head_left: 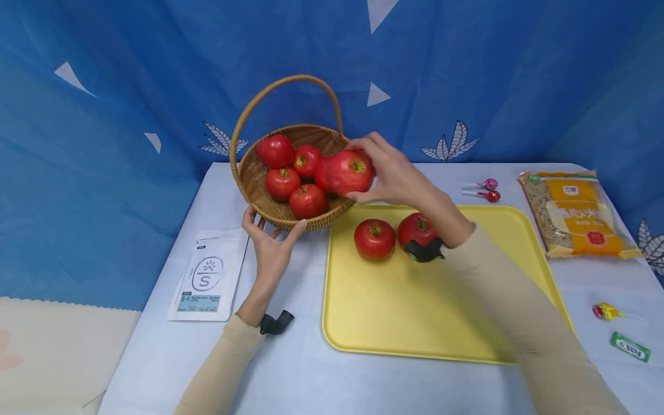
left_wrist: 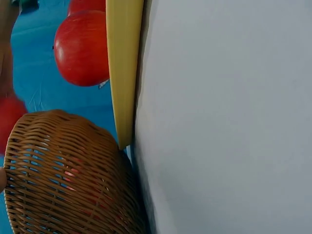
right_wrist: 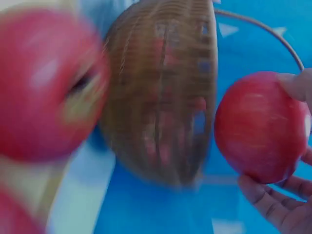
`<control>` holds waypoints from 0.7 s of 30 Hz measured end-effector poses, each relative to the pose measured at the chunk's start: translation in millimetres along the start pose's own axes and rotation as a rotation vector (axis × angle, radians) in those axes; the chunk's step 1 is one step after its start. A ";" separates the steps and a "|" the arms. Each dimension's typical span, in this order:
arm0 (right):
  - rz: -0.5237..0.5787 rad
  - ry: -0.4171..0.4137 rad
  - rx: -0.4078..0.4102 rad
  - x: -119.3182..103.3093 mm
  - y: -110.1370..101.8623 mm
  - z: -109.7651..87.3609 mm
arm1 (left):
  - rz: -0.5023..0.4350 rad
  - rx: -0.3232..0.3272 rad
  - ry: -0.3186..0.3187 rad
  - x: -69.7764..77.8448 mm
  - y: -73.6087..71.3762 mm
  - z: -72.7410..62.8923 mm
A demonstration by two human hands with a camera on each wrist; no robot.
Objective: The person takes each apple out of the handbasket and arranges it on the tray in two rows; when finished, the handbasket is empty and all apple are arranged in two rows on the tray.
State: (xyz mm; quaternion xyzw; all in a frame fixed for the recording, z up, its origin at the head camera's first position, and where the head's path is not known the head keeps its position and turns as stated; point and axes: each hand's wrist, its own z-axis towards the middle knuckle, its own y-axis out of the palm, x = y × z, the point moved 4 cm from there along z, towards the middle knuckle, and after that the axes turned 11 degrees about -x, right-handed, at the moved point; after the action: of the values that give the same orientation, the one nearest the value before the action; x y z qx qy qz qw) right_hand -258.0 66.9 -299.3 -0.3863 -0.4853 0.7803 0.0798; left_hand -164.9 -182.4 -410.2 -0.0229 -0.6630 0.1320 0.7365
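Blue cloth backdrop [head_left: 467, 69] with white triangles and outlined leaves stands along the far side. White table surface [head_left: 311, 374] before it.

Round brown wicker basket [head_left: 253, 176] with a tall arched handle sits far, left of centre, its mouth tilted toward the near side. Four glossy red apples [head_left: 282, 183] are plainly seen inside; more red shows at the basket's right, partly covered by the held fruit.

Left hand [head_left: 274, 248]: grips the basket at its near edge, thumb and fingers set apart on the wicker. Fingertips under the rim are hidden; cannot tell how far they bend.

Right hand [head_left: 386, 173]: pinches one large red apple with yellowish stem end [head_left: 354, 172], thumb on the near side, fingers spread over the far side. This apple is at the right of the basket mouth, just above the rim; contact with the fruit inside cannot be told. Right-wrist view partly blurred.

Yellow rectangular tray with rounded corners [head_left: 394, 311] lies right of centre. On its far left part, two red apples side by side [head_left: 374, 238]; the right one is partly covered by a black wrist strap [head_left: 424, 251].

Left: white pouch with a blue label [head_left: 207, 276]. Far right: pink lollipop [head_left: 490, 184], red lollipop [head_left: 493, 196], yellow-and-clear bag of grain [head_left: 578, 214]. Near right: yellow-red lollipop [head_left: 606, 311], small green packet [head_left: 630, 347].
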 end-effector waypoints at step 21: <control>-0.051 0.548 -0.264 95.6 2.5 -202.7 | -0.001 0.008 0.006 1.1 1.8 -0.9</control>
State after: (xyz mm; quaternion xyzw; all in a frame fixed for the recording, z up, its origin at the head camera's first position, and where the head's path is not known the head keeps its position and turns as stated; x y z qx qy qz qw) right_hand -185.3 254.4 -398.4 -0.5771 -0.5525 0.5749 0.1766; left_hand -164.2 -180.3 -409.6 -0.0201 -0.6601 0.1340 0.7388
